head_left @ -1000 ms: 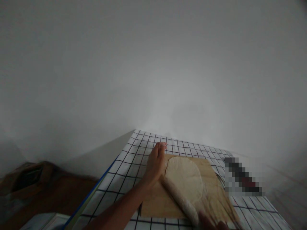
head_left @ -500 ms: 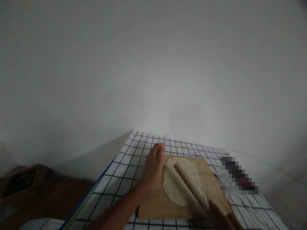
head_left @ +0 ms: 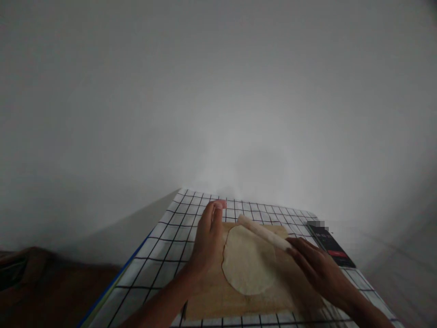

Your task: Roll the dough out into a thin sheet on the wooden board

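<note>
A thin round sheet of dough (head_left: pixel 248 264) lies flat on a wooden board (head_left: pixel 205 300). My right hand (head_left: pixel 309 259) grips the near right end of a pale rolling pin (head_left: pixel 261 233), which slants over the dough's far edge. The pin's other end points away to the left and is free. At the board's left edge is my left hand (head_left: pixel 208 237), palm turned toward the dough, fingers together and slightly bent at the tips, holding nothing. A gap separates it from the pin. Shadow falls on the dough's right side.
Beneath the board is a white tablecloth with black grid lines (head_left: pixel 160 246). A dark phone-like device (head_left: pixel 332 248) with a red patch lies at the right, partly pixelated. A plain wall (head_left: pixel 218 114) rises behind the table. Brown objects (head_left: pixel 30 269) sit low at the left.
My right hand has lifted the rolling pin off the middle of the dough and moved it away from me to the far edge. My left hand stays by the board's left side.
</note>
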The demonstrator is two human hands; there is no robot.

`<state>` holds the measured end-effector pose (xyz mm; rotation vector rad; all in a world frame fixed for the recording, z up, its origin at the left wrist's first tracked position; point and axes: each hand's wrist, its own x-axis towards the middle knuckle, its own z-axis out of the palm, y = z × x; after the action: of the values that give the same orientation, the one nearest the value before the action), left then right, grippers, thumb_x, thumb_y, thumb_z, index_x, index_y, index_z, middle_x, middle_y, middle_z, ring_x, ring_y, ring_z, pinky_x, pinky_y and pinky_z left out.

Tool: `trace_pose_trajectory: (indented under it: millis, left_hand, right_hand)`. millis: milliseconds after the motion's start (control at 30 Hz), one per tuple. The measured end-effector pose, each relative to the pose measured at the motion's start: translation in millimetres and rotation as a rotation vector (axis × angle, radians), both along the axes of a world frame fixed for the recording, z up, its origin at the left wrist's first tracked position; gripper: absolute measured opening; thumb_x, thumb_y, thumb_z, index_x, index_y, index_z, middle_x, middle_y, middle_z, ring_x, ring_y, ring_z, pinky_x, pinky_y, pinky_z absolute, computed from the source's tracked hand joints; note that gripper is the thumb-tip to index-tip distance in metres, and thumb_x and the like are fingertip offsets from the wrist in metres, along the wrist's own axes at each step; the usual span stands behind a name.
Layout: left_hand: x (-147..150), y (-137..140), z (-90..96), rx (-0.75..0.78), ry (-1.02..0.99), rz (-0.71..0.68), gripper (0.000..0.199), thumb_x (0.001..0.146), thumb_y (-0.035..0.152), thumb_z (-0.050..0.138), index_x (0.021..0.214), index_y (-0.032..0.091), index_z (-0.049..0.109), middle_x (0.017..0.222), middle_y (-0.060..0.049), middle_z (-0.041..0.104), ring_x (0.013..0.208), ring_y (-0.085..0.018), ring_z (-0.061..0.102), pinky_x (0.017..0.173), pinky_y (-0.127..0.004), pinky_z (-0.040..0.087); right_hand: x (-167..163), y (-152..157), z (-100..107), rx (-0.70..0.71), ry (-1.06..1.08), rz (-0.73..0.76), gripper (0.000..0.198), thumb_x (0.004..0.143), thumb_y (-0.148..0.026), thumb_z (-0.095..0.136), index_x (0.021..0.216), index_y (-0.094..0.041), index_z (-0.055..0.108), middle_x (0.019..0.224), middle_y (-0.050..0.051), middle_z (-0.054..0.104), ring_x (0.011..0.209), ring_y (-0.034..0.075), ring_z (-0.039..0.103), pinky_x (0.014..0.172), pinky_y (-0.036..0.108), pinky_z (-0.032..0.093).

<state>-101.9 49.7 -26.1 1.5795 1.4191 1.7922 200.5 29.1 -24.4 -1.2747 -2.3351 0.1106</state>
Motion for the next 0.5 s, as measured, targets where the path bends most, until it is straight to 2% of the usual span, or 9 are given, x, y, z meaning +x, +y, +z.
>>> trace_pose_trajectory:
  millis: [67, 100, 133, 167, 233, 333, 400, 500]
  left_hand:
    - [6, -8, 2.9, 0.039, 0.192, -0.038, 0.033, 0.103, 0.043, 0.035, 0.114, 0.026, 0.06, 0.121, -0.005, 0.065, 0.118, -0.023, 0.057, 0.104, -0.04, 0.043]
    - [10, -12, 1.9, 0.048, 0.314, -0.075, 0.031, 0.102, 0.042, 0.037, 0.117, 0.027, 0.06, 0.123, -0.005, 0.065, 0.119, -0.024, 0.057, 0.104, -0.041, 0.043]
    - [15, -16, -0.8, 0.048, 0.433, -0.12, 0.031, 0.101, 0.042, 0.04, 0.12, 0.028, 0.06, 0.124, -0.005, 0.065, 0.12, -0.025, 0.056, 0.105, -0.043, 0.042]
    - [21, -20, -5.1, 0.041, 0.536, -0.158, 0.031, 0.1, 0.042, 0.041, 0.123, 0.029, 0.059, 0.126, -0.005, 0.065, 0.122, -0.026, 0.055, 0.106, -0.045, 0.042]
    - [30, -26, -16.5, 0.018, 0.679, -0.188, 0.036, 0.099, 0.043, 0.044, 0.13, 0.03, 0.056, 0.135, -0.006, 0.061, 0.13, -0.029, 0.05, 0.11, -0.049, 0.037]
    - [35, -23, -33.4, -0.007, 0.794, -0.133, 0.043, 0.098, 0.046, 0.047, 0.138, 0.029, 0.051, 0.146, -0.008, 0.053, 0.141, -0.035, 0.039, 0.115, -0.059, 0.026]
    - [33, -14, -40.0, -0.025, 0.813, -0.076, 0.043, 0.096, 0.048, 0.048, 0.135, 0.03, 0.054, 0.144, -0.01, 0.055, 0.139, -0.038, 0.039, 0.114, -0.062, 0.023]
    - [26, 0, -42.4, -0.038, 0.681, -0.068, 0.036, 0.092, 0.051, 0.053, 0.12, 0.03, 0.064, 0.131, -0.013, 0.064, 0.13, -0.041, 0.048, 0.111, -0.064, 0.025]
  right_hand:
    - [-8, 20, 2, -0.035, -0.041, -0.018, 0.045, 0.104, -0.046, 0.03, 0.09, -0.023, 0.066, 0.081, 0.004, 0.069, 0.074, 0.019, 0.067, 0.069, 0.03, 0.052]
    - [-12, 29, 2, -0.043, -0.078, -0.016, 0.049, 0.104, -0.047, 0.029, 0.084, -0.022, 0.066, 0.072, 0.003, 0.066, 0.067, 0.019, 0.065, 0.066, 0.03, 0.05]
    - [-17, 37, 1, -0.056, -0.11, 0.005, 0.048, 0.105, -0.047, 0.029, 0.088, -0.022, 0.067, 0.071, 0.002, 0.066, 0.067, 0.018, 0.065, 0.067, 0.031, 0.049]
    - [-21, 44, -1, -0.055, -0.126, 0.043, 0.045, 0.105, -0.045, 0.03, 0.099, -0.022, 0.068, 0.078, 0.003, 0.069, 0.072, 0.019, 0.066, 0.07, 0.031, 0.049]
    - [-29, 56, -5, -0.007, -0.135, 0.114, 0.042, 0.104, -0.041, 0.031, 0.126, -0.021, 0.06, 0.108, 0.008, 0.071, 0.097, 0.021, 0.066, 0.085, 0.035, 0.049]
    - [-39, 72, -8, 0.079, -0.185, 0.137, 0.047, 0.103, -0.041, 0.032, 0.143, -0.021, 0.048, 0.14, 0.012, 0.056, 0.132, 0.027, 0.046, 0.11, 0.049, 0.034]
    - [-45, 82, -6, 0.056, -0.212, 0.125, 0.049, 0.104, -0.044, 0.031, 0.146, -0.022, 0.044, 0.147, 0.011, 0.05, 0.139, 0.027, 0.039, 0.114, 0.052, 0.027]
    - [-53, 98, -3, -0.035, -0.213, 0.13, 0.05, 0.106, -0.044, 0.023, 0.142, -0.021, 0.049, 0.142, 0.009, 0.055, 0.133, 0.023, 0.046, 0.11, 0.043, 0.036]
